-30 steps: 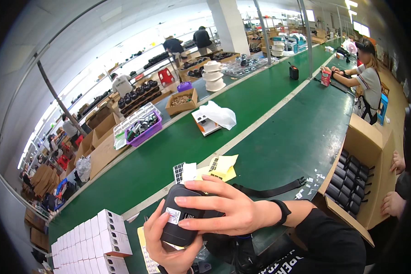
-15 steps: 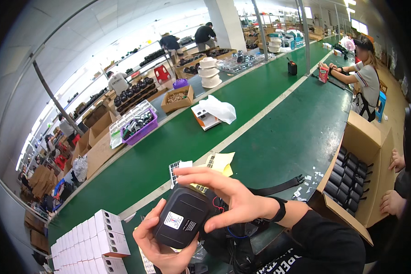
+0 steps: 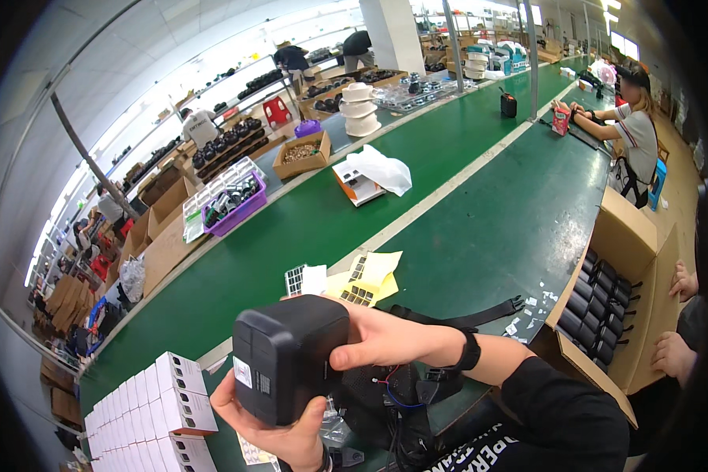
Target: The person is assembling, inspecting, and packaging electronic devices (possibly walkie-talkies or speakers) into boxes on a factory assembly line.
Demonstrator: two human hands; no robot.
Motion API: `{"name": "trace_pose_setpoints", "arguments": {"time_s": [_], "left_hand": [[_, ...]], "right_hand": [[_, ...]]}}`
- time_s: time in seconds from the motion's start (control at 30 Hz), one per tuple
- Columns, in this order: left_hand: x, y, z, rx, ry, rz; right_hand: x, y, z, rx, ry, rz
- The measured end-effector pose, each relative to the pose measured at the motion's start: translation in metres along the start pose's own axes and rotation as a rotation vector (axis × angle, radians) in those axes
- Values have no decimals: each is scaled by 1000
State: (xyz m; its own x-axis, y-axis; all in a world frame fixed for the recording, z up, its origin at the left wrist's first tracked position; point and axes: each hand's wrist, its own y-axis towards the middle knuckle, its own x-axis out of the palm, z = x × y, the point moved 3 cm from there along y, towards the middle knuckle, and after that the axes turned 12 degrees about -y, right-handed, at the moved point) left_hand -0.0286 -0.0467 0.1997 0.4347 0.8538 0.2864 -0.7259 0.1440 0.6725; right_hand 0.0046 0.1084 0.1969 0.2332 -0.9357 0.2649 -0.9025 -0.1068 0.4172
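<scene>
A black, rounded plastic case [image 3: 295, 350] is held tilted above the near dark-green bench [image 3: 495, 244]; the left hand [image 3: 279, 440] cups its lower end, the right hand [image 3: 389, 334] clasps its right side, presumably as opposed supports steadying its bulk.

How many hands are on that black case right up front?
2. The left hand cups the black case along its lower edge; the right hand is at its right side, some fingers hidden behind it. No other hand shows on it.
</scene>
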Motion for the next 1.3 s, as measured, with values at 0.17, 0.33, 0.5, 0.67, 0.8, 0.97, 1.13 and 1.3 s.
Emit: {"name": "trace_pose_setpoints", "arguments": {"time_s": [0.17, 0.33, 0.5, 0.67, 0.8, 0.97, 1.13, 1.3], "left_hand": [[2, 2, -6, -15, 18, -44], [-2, 19, 3, 56, 10, -219], [2, 23, -8, -34, -162, -734], [2, 16, 1, 49, 58, -348], [2, 11, 2, 206, 252, -263], [-4, 8, -5, 267, 313, -196], [-1, 7, -1, 296, 351, -187], [-1, 8, -1, 295, 336, -185]], "right_hand": [[-11, -1, 29, 183, 264, 212], [-22, 0, 24, 403, 305, 102], [-8, -7, 42, 556, 201, -47], [-16, 2, 12, 122, -376, 174], [-8, -16, -27, -481, -828, 366], [18, -26, -40, -628, -1037, 237], [22, -25, -37, -667, -1022, 275], [29, -32, -41, -849, -1344, 163]]}}
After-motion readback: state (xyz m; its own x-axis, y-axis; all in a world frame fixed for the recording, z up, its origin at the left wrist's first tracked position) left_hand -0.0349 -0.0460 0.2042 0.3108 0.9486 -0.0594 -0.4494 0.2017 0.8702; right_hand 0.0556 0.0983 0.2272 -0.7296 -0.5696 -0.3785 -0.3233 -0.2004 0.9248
